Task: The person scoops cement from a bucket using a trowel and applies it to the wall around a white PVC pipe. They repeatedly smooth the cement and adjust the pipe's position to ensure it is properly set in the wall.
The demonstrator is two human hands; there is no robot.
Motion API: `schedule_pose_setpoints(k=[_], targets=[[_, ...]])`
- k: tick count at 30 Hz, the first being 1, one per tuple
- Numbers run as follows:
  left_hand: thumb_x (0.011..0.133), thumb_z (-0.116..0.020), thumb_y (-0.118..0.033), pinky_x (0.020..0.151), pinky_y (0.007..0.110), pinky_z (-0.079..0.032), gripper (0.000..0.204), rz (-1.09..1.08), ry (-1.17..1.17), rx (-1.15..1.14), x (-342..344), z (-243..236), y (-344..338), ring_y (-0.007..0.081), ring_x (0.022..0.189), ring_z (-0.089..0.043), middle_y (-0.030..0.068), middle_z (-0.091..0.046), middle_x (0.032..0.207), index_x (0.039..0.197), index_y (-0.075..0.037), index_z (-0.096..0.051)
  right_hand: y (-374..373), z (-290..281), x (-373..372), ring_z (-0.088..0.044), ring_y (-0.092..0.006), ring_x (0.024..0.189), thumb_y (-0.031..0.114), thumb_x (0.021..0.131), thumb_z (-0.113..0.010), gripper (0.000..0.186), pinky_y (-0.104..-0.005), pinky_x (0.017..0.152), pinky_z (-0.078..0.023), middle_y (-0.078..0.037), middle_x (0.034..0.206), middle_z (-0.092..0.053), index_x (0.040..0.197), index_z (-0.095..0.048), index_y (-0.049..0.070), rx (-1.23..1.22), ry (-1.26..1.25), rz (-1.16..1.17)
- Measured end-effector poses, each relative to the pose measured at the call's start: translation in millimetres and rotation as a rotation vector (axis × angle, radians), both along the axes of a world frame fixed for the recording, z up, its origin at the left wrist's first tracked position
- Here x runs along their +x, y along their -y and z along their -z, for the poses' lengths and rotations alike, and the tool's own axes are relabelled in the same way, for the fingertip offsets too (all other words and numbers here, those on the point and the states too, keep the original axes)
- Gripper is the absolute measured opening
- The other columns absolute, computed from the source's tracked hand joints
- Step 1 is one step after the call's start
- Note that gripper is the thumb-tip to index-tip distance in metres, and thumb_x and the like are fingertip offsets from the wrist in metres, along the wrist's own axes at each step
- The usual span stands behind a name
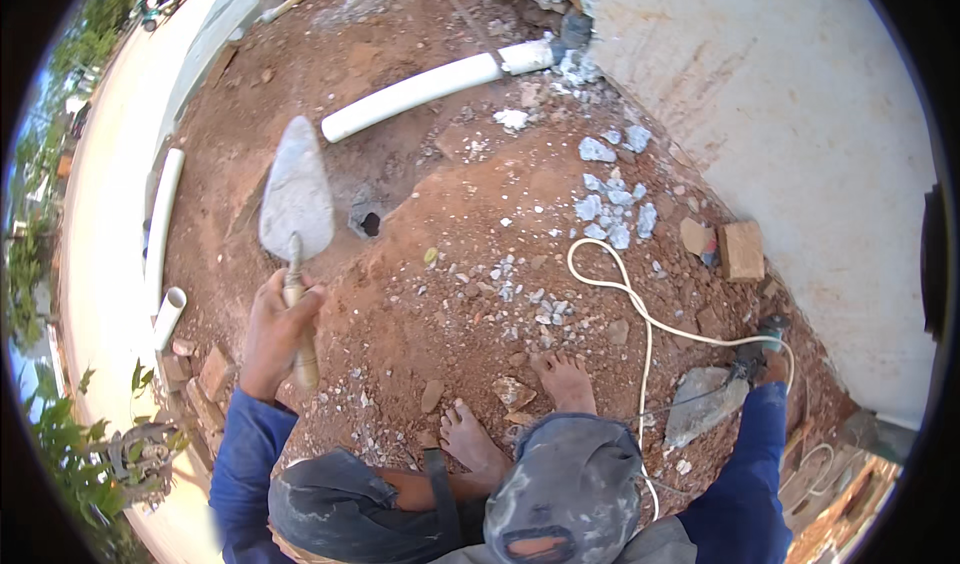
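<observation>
Left hand [276, 326] around wooden trowel handle [306, 362], blade [298, 196] near white pipe [430, 91]

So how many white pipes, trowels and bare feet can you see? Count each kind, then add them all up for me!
White pipes: 3
Trowel: 1
Bare feet: 2
Total: 6

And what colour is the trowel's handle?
The trowel handle is pale tan, like bare wood; best seen in the head view.
</observation>
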State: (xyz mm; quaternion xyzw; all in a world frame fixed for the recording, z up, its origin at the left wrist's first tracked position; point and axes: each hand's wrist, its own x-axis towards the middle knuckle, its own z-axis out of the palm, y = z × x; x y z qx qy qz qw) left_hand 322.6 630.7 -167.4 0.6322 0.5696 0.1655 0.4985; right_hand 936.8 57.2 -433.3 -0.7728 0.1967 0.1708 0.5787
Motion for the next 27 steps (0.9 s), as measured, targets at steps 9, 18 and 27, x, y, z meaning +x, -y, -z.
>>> schedule_pose_setpoints(k=[9,18,27], targets=[[0.09,-0.061,-0.019,0.064,0.028,-0.045,0.019,0.017,0.183,-0.099,24.5,85.1,22.3,0.0107,0.071,-0.054,0.0005,-0.056,0.081,0.1,-0.005,-0.053,-286.3,-120.5,-215.0,-0.062,-0.0237,0.076,0.026,0.088,-0.061,0.04,-0.0379,0.069,-0.05,-0.012,0.095,-0.062,0.118,-0.047,0.003,0.001,0.084,-1.013],[0.1,-0.042,-0.036,0.097,0.034,-0.041,0.048,0.291,0.492,-0.384,132.6,128.8,91.6,0.0186,0.117,-0.049,0.0109,-0.051,0.129,0.138,-0.006,-0.043,-391.4,-143.5,-320.1,-0.063,-0.0367,0.076,0.025,0.082,-0.062,0.048,-0.0468,0.07,-0.05,-0.022,0.088,-0.061,0.118,-0.043,0.001,0.144,0.161,-1.602],[0.099,-0.043,-0.045,0.087,0.033,-0.044,0.053,0.297,0.08,-0.405,42.1,167.9,95.7,0.0195,0.108,-0.057,0.0101,-0.06,0.121,0.137,-0.009,-0.048,-256.9,-120.6,-82.1,-0.066,-0.0368,0.073,0.034,0.092,-0.054,0.046,-0.0455,0.063,-0.053,-0.021,0.086,-0.065,0.124,-0.043,0.004,-1.029,1.146,-1.065]])
